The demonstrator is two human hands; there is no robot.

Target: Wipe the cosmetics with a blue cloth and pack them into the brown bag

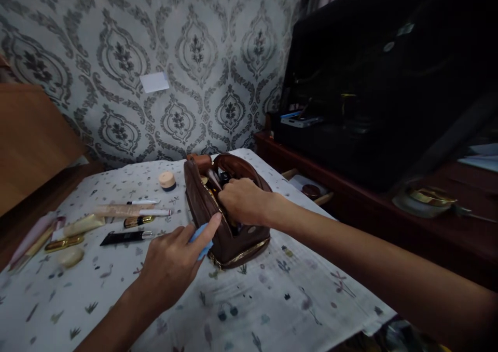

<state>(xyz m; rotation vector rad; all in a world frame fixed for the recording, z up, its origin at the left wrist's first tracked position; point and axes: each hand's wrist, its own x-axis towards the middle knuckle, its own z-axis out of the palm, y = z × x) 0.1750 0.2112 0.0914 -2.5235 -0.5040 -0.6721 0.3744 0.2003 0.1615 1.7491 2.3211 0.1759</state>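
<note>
A brown zippered cosmetic bag (202,206) stands unzipped on the patterned cloth, with brushes and other small items showing inside. My right hand (243,199) reaches into its opening with the fingers curled down; the fingertips, and whatever they touch, are hidden in the bag. My left hand (175,253) is closed around a blue cloth (201,240), its index finger pointing along the bag's near left side. Left of the bag lie a black tube (124,238), a black-and-gold tube (138,221), a pale cream tube (80,226) and a small round jar (167,181).
The white printed cloth (233,315) covers the surface under the bag. More cosmetics, among them a gold tube (64,243) and a rounded beige item (71,257), lie at the left. A partly open drawer (307,186) and a large black screen (369,82) are at the right.
</note>
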